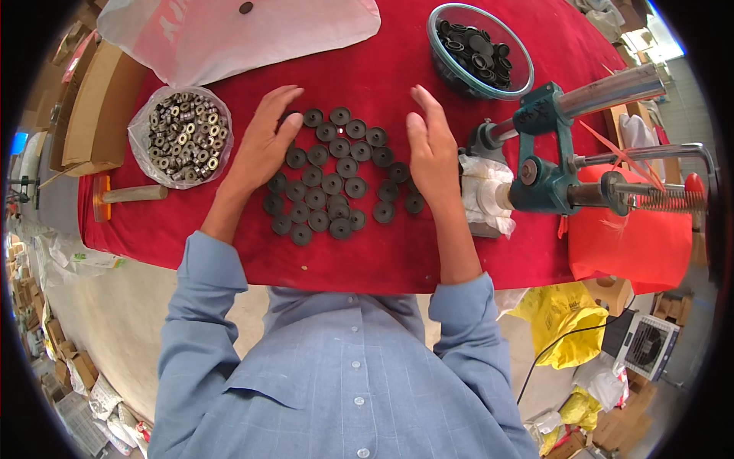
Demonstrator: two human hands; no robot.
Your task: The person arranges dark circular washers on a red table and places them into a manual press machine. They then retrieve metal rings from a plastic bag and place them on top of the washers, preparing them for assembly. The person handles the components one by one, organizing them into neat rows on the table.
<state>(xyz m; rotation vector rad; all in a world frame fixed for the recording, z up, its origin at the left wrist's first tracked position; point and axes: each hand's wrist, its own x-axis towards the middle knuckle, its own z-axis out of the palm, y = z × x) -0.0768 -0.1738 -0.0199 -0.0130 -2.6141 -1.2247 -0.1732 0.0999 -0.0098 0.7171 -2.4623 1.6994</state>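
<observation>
Many small black round wheel-like parts lie flat on the red-covered table, loosely bunched in front of me. My left hand rests along their left side, open, its thumb apart from the fingers and close to one of the parts. On the other side my right hand is also open, fingers stretched away from me, beside the rightmost parts. I see nothing held in either hand. The undersides of both hands are hidden.
A plastic-lined container of metal bearings sits left, near a wooden-handled hammer and a cardboard box. A clear bowl holds more black parts. A green lever press stands right. White sheeting covers the far left.
</observation>
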